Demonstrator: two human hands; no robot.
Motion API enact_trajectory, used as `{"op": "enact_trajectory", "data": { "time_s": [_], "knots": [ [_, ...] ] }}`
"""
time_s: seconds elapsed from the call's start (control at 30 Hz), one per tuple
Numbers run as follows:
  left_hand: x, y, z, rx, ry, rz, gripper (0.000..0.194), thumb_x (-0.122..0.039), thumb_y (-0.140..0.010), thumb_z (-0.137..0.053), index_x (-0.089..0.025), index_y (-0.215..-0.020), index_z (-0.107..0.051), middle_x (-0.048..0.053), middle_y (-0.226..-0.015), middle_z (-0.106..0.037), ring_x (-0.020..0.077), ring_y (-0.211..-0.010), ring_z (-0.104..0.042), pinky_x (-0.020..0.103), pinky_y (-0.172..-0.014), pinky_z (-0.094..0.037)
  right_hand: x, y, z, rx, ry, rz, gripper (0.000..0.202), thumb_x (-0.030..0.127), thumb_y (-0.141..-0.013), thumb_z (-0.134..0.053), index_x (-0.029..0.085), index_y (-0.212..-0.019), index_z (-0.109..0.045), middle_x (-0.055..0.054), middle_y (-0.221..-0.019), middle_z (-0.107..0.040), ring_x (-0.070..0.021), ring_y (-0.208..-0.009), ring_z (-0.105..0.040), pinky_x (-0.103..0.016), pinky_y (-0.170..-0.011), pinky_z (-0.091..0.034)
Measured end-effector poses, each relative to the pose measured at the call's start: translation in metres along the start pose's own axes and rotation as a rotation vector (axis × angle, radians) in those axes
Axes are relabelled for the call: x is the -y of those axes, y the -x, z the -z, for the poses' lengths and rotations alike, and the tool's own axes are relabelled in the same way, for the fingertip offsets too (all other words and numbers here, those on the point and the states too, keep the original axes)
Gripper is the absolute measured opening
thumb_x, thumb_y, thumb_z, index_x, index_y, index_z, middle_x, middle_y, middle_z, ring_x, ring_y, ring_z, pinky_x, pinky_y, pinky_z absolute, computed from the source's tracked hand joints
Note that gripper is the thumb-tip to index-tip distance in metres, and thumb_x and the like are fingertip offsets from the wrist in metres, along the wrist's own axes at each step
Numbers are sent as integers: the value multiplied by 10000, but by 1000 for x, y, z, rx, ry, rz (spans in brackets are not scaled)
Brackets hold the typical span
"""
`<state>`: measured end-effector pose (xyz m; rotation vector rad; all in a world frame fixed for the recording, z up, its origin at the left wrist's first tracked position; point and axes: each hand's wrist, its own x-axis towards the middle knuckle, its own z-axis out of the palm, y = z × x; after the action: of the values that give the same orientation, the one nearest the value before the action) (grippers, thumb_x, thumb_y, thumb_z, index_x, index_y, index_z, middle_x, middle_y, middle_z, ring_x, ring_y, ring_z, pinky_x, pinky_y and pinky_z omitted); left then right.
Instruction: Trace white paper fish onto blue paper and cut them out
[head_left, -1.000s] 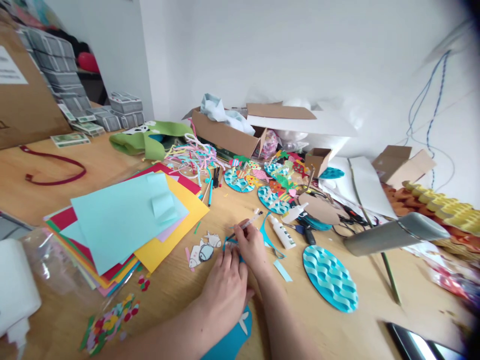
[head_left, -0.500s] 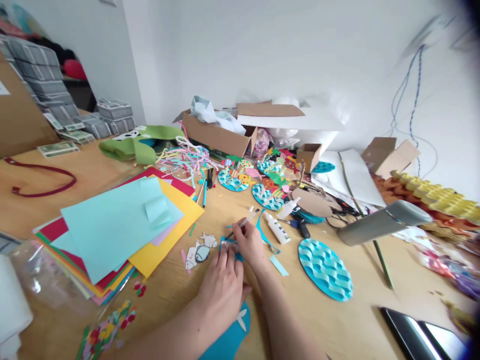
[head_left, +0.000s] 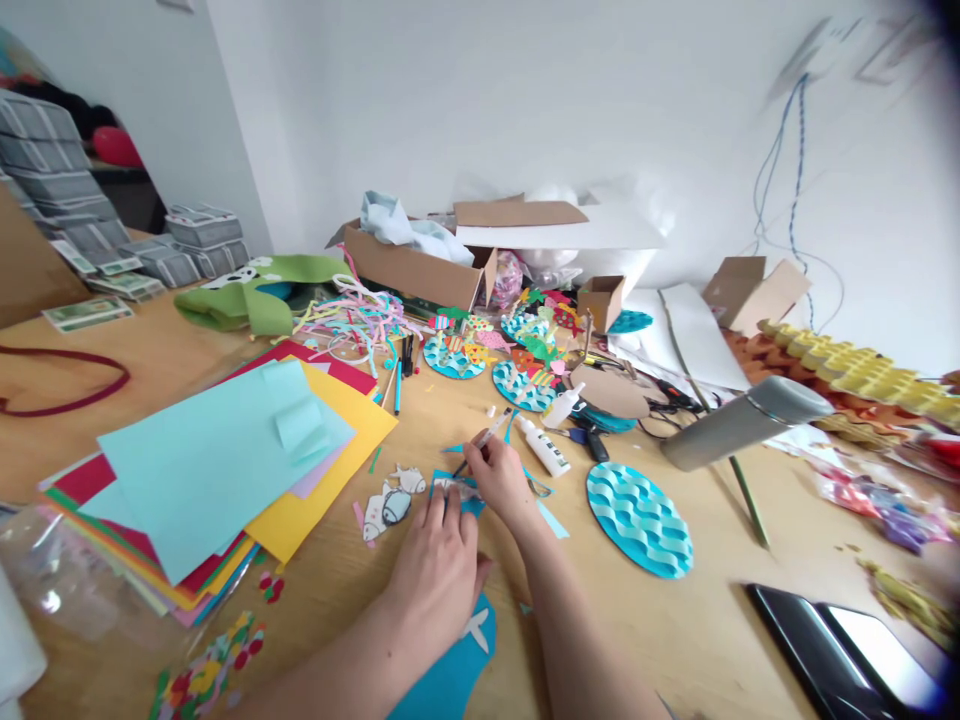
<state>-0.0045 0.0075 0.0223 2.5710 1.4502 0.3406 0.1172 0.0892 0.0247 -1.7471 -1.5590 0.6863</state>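
My left hand (head_left: 433, 560) lies with its fingers stretched out over a small piece of blue paper (head_left: 440, 478) and a white cut-out on it, most of which the fingers hide. My right hand (head_left: 501, 482) grips a slim pen (head_left: 493, 428), its tip down at that paper's upper edge. Left of my fingers lie several white paper fish (head_left: 384, 507) with drawn outlines. Partly under my left wrist is a larger blue paper shape (head_left: 457, 665) bearing a white tail-like piece. A white glue bottle (head_left: 547, 447) rests beyond my right hand.
Coloured paper sheets (head_left: 202, 460) are stacked at left. To the right are a blue wavy-patterned oval (head_left: 640, 520), a grey flask (head_left: 742, 425) lying tilted and a black phone (head_left: 795, 640). Finished-looking fish decorations (head_left: 529, 385), a glue gun (head_left: 596, 443) and cardboard boxes (head_left: 412, 262) stand farther back.
The view has turned slightly to the right, so the scene sits farther left. My hands stay at the small blue paper, the pen still in my right hand.
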Motion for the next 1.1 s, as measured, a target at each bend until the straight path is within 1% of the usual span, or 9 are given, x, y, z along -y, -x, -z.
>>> {"op": "enact_trajectory", "data": {
  "time_s": [0.17, 0.3, 0.47, 0.6, 0.7, 0.83, 0.93, 1.0, 1.1],
  "knots": [
    [0, -2, 0, 1, -30, -5, 267, -269, -847, -581, -50, -993, -624, 286, -1328, -520, 414, -1251, -468, 551, -999, -404, 0, 0, 3, 21, 25, 6, 174, 273, -807, -467, 206, -648, -490, 3, -559, -555, -148, -535, -523, -242, -539, -350],
    [-1, -2, 0, -16, -44, -11, 249, -264, -845, -580, -57, -975, -627, 276, -1302, -545, 409, -1233, -488, 546, -982, -426, 2, 1, 4, 33, 35, 33, 137, 245, -796, -482, 202, -667, -499, 12, -570, -538, -142, -544, -505, -235, -541, -344],
    [1, -1, -3, -70, -61, -43, 297, -291, -852, -572, -35, -997, -617, 290, -1267, -562, 412, -1291, -432, 574, -1055, -354, 2, 1, 8, 74, 33, 49, 61, 176, -725, -530, 197, -669, -516, 37, -560, -506, -124, -524, -475, -219, -517, -334],
    [2, -2, -7, -50, -30, -41, 255, -270, -865, -565, -48, -984, -604, 293, -1284, -544, 399, -1272, -460, 537, -1016, -416, 0, 1, 9, 90, 26, 37, 48, 153, -715, -527, 192, -687, -523, 35, -569, -520, -123, -525, -483, -215, -511, -338],
    [3, -2, -10, -50, -8, -37, 221, -258, -859, -576, -68, -968, -596, 274, -1278, -550, 393, -1258, -475, 533, -985, -444, 0, 1, 9, 84, 25, 36, 54, 145, -722, -521, 191, -695, -521, 29, -583, -536, -126, -539, -496, -218, -525, -346],
    [4, -2, -12, -82, -16, -47, 231, -261, -852, -582, -65, -972, -591, 271, -1261, -554, 392, -1243, -485, 547, -999, -426, 0, 1, 9, 68, 29, 36, 76, 132, -717, -526, 193, -676, -512, 31, -577, -532, -126, -540, -496, -219, -528, -346],
    [5, -2, -11, -90, -54, -62, 229, -270, -864, -562, -77, -984, -589, 247, -1249, -569, 379, -1224, -503, 551, -996, -424, 0, 1, 9, 48, 36, 34, 88, 124, -709, -532, 195, -662, -509, 34, -567, -526, -125, -539, -496, -218, -526, -343],
    [5, -2, -10, -82, -70, -65, 234, -275, -872, -549, -80, -995, -589, 239, -1249, -571, 372, -1216, -509, 551, -996, -422, 0, 1, 9, 32, 40, 30, 93, 124, -710, -533, 195, -656, -508, 33, -566, -532, -126, -540, -500, -218, -526, -341],
    [4, -2, -8, -55, -59, -61, 266, -278, -873, -551, -57, -1017, -589, 256, -1257, -559, 381, -1220, -501, 546, -1020, -399, -1, 0, 9, 10, 46, 23, 94, 126, -719, -526, 193, -654, -516, 26, -572, -551, -127, -546, -515, -217, -533, -351]
  ]
}}
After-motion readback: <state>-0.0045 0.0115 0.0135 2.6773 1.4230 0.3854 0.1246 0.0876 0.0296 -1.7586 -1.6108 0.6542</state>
